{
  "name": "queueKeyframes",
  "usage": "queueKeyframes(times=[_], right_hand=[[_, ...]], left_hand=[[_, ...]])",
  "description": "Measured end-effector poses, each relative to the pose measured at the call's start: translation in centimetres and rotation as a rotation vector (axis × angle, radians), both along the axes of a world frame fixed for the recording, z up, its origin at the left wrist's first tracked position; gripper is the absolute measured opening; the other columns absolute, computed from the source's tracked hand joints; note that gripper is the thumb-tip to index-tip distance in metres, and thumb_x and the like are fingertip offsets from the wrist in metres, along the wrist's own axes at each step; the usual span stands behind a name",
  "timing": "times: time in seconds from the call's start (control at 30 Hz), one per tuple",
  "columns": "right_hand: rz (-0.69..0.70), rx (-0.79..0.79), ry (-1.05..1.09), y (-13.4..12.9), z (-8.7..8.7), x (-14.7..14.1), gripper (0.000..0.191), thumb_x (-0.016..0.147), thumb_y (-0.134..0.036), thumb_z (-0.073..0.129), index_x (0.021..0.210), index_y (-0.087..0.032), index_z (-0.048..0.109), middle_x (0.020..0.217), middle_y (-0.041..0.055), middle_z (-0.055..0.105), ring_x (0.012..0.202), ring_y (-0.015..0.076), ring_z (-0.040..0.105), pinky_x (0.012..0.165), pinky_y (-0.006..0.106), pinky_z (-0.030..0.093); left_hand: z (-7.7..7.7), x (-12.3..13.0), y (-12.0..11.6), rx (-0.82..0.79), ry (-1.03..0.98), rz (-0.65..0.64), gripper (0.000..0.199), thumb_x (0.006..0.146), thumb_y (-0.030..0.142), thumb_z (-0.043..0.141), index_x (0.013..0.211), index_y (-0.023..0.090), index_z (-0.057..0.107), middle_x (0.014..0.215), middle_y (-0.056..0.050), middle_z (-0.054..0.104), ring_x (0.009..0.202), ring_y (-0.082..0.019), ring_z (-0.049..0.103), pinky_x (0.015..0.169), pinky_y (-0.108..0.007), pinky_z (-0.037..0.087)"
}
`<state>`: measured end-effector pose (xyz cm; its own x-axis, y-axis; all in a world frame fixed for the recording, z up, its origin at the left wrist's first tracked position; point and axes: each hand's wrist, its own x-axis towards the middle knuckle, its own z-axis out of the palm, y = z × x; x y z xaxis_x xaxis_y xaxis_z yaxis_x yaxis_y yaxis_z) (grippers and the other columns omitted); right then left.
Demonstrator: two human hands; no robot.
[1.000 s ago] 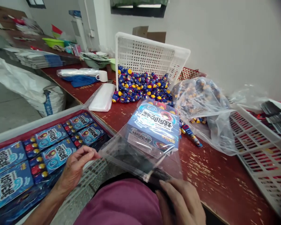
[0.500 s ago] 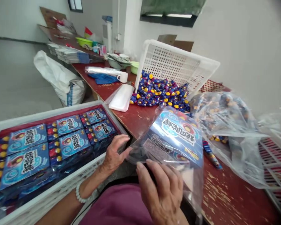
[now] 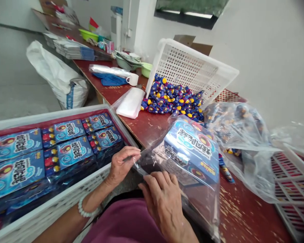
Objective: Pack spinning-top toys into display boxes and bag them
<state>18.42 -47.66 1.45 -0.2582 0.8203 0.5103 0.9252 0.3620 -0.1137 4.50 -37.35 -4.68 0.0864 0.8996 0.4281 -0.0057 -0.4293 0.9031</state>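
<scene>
A blue printed toy pack (image 3: 192, 148) lies inside a clear plastic bag (image 3: 207, 199) at the near edge of the red table (image 3: 243, 212). My left hand (image 3: 121, 165) pinches the bag's open end at its left corner. My right hand (image 3: 164, 199) lies flat on the same open end, fingers pressing the film down. Just left of my hands stands a white crate (image 3: 66, 199) holding several bagged blue packs (image 3: 66, 152) laid in rows.
A tipped white basket (image 3: 192, 67) spills a heap of small blue and yellow toys (image 3: 172, 99). A loose clear bag (image 3: 240, 135) with more toys lies to the right, beside another white crate (image 3: 294, 182). A stack of flat bags (image 3: 129, 103), a cup (image 3: 133, 79) and a white sack (image 3: 58, 81) lie farther back.
My right hand rose from the lap onto the bag's open end. My left hand shifted right and now pinches that end. The view swung left, showing more of the crate.
</scene>
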Motion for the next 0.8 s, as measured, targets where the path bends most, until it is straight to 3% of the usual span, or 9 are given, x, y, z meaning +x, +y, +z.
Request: queueKeyframes(times=[0.07,0.13,0.23,0.3,0.33,0.43,0.53,0.67,0.8], right_hand=[[0.029,0.055,0.056,-0.7,1.2,0.8,0.01,0.091,-0.023,0.056,0.098,-0.019,0.06,0.086,0.004,0.063,0.075,0.0185,0.053,0.069,0.034,0.035],[-0.035,0.196,0.057,-2.1,2.2,2.4,0.023,0.087,-0.02,0.061,0.109,-0.019,0.059,0.097,0.0077,0.063,0.084,0.0215,0.056,0.074,0.036,0.04],[-0.365,0.405,-0.09,-5.6,2.3,6.1,0.061,0.077,-0.038,0.073,0.13,-0.017,0.05,0.115,0.0191,0.057,0.102,0.0361,0.054,0.083,0.049,0.043],[-0.588,0.382,-0.218,-8.1,1.1,8.6,0.083,0.073,-0.054,0.071,0.138,-0.012,0.041,0.124,0.0254,0.053,0.102,0.0445,0.054,0.08,0.057,0.042],[-0.669,0.323,-0.265,-9.1,0.2,9.6,0.085,0.074,-0.058,0.066,0.14,-0.012,0.039,0.126,0.0259,0.053,0.101,0.0455,0.055,0.078,0.057,0.043],[-0.757,0.193,-0.283,-10.9,-2.5,11.6,0.074,0.083,-0.055,0.054,0.141,-0.013,0.037,0.127,0.0239,0.053,0.102,0.0428,0.057,0.073,0.053,0.047],[-0.641,0.241,-0.194,-11.0,-4.1,12.3,0.057,0.09,-0.042,0.049,0.136,-0.011,0.041,0.115,0.0216,0.06,0.1,0.0363,0.06,0.074,0.045,0.05],[-0.568,0.229,-0.158,-10.3,-3.7,13.0,0.022,0.095,-0.028,0.045,0.111,-0.018,0.057,0.086,0.0071,0.069,0.072,0.0208,0.065,0.068,0.031,0.05],[-0.604,0.237,-0.162,-9.6,-2.0,14.4,0.025,0.097,-0.03,0.04,0.103,-0.016,0.06,0.084,0.0068,0.071,0.068,0.0196,0.067,0.06,0.027,0.049]], left_hand=[[0.2,-0.2,0.2,-0.044,-0.041,0.006,0.004,0.082,0.023,0.065,0.082,0.024,0.07,0.094,-0.003,0.068,0.093,-0.019,0.062,0.083,-0.029,0.046],[0.2,-0.3,0.4,-0.08,-0.047,0.004,0.004,0.082,0.024,0.066,0.081,0.023,0.069,0.094,-0.003,0.068,0.092,-0.019,0.062,0.082,-0.027,0.046],[0.1,-0.4,0.4,-0.095,-0.013,-0.013,0.006,0.082,0.025,0.065,0.08,0.021,0.068,0.093,-0.004,0.068,0.09,-0.019,0.062,0.08,-0.026,0.045],[-0.1,-0.4,0.4,-0.091,0.005,-0.005,0.008,0.082,0.027,0.065,0.081,0.02,0.068,0.091,-0.003,0.068,0.087,-0.018,0.062,0.078,-0.025,0.046],[-0.2,-0.5,0.3,-0.087,0.02,0.0,0.009,0.082,0.028,0.064,0.081,0.02,0.067,0.089,-0.003,0.068,0.085,-0.017,0.062,0.077,-0.025,0.046],[0.0,-0.5,0.3,-0.065,0.074,0.01,0.011,0.083,0.03,0.064,0.083,0.019,0.067,0.083,0.0,0.067,0.079,-0.015,0.061,0.074,-0.023,0.045],[0.5,-0.6,0.6,-0.033,0.135,0.01,0.013,0.084,0.031,0.063,0.081,0.019,0.066,0.081,0.001,0.066,0.076,-0.013,0.061,0.072,-0.022,0.045],[1.1,-0.9,1.3,0.02,0.248,0.022,0.015,0.086,0.032,0.061,0.081,0.019,0.066,0.075,0.002,0.066,0.071,-0.012,0.06,0.069,-0.021,0.044],[2.2,-1.1,2.3,0.189,0.389,0.004,0.014,0.088,0.029,0.059,0.081,0.019,0.066,0.075,0.002,0.067,0.07,-0.012,0.061,0.069,-0.02,0.044]])
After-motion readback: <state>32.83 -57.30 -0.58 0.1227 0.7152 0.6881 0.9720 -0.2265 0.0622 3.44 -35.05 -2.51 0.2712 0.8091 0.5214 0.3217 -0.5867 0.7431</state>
